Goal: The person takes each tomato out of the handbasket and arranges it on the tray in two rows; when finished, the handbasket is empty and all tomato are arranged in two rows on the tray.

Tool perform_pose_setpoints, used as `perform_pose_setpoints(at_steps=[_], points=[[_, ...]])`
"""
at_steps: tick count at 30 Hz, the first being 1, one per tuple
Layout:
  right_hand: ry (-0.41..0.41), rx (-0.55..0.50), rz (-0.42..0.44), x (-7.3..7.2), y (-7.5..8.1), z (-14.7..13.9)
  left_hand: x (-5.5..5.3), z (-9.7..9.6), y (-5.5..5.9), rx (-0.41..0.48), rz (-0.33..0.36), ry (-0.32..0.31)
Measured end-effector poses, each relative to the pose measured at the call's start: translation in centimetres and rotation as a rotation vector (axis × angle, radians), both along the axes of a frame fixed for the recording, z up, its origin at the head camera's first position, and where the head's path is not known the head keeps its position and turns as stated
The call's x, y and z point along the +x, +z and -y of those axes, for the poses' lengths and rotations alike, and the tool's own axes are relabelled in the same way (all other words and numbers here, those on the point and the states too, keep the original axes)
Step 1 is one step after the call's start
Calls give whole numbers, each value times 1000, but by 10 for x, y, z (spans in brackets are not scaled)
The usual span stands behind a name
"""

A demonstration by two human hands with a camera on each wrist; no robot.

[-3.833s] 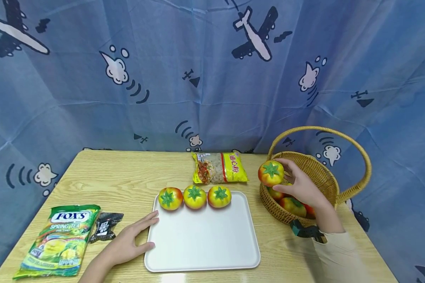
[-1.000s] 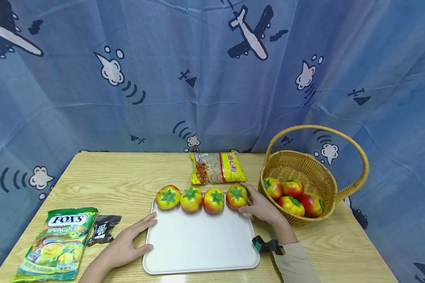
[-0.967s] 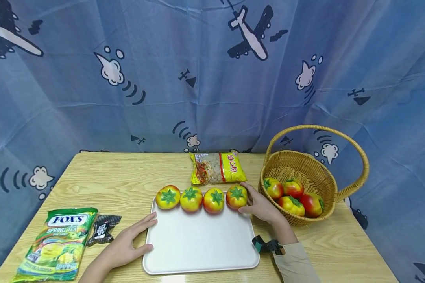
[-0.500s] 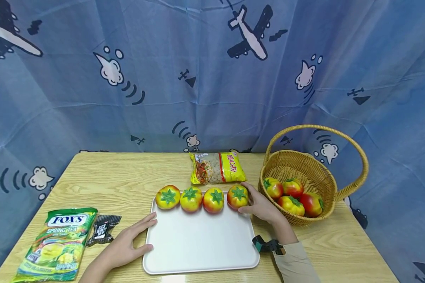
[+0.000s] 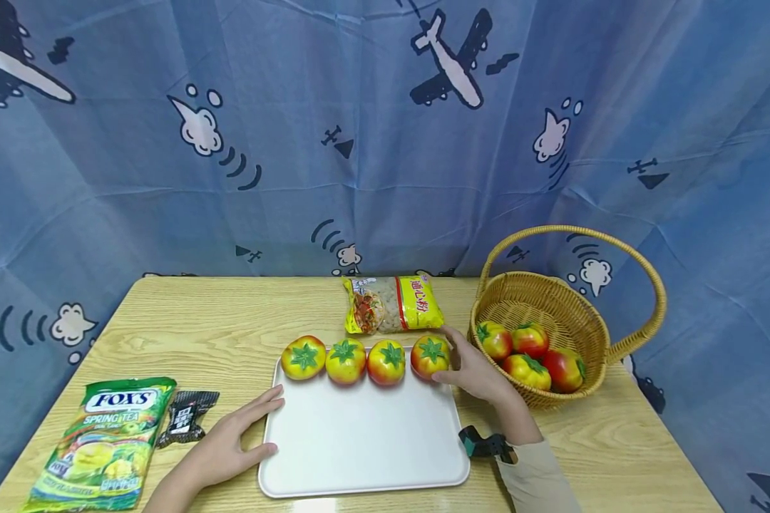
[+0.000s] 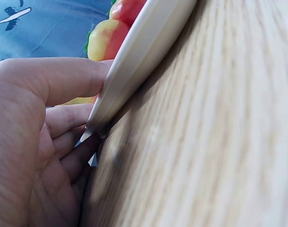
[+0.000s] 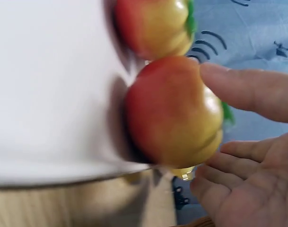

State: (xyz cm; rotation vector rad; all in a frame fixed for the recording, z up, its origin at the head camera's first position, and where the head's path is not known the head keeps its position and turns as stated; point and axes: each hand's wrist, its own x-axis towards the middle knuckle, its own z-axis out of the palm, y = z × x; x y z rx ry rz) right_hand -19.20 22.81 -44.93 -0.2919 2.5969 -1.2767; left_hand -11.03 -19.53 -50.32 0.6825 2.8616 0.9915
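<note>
A white rectangular tray [image 5: 366, 442] lies on the wooden table, with several red-and-yellow toy persimmons in a row along its far edge. My right hand [image 5: 481, 374] is around the right side of the rightmost persimmon [image 5: 428, 356], thumb in front and fingers behind. In the right wrist view its thumb [image 7: 248, 90] overlaps that persimmon's edge, while the other fingers are spread loosely beside it. My left hand [image 5: 231, 442] rests at the tray's left edge, its fingers mostly straight; the left wrist view shows them touching the rim [image 6: 134, 61].
On the right stands a wicker basket [image 5: 606, 324] with a tall handle, holding several more persimmons [image 5: 563, 370]. A yellow pasta bag [image 5: 394, 305] lies behind the tray. Left of my left hand are a green candy bag [image 5: 105, 442] and a small black packet [image 5: 188, 417].
My right hand has carried a persimmon from over the basket to the right end of the row on the tray. Its fingers have since eased slightly away. The left hand stays put.
</note>
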Motion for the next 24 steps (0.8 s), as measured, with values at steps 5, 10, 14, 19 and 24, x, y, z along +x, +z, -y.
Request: perform_pose_setpoints(at_steps=[5, 10, 14, 19, 24], points=[[-16, -2, -11, 5, 14, 3, 0, 1, 0, 4, -10, -3], [-18, -37, -56, 11, 28, -2, 0, 0, -1, 4, -13, -4], [1, -74, -104, 12, 37, -11, 0, 0, -1, 3, -10, -3], [-19, -76, -132, 13, 50, -27, -1, 0, 1, 10, -11, -7], [-42, -63, -129, 13, 65, -44, 0, 0, 2, 10, -38, -14]])
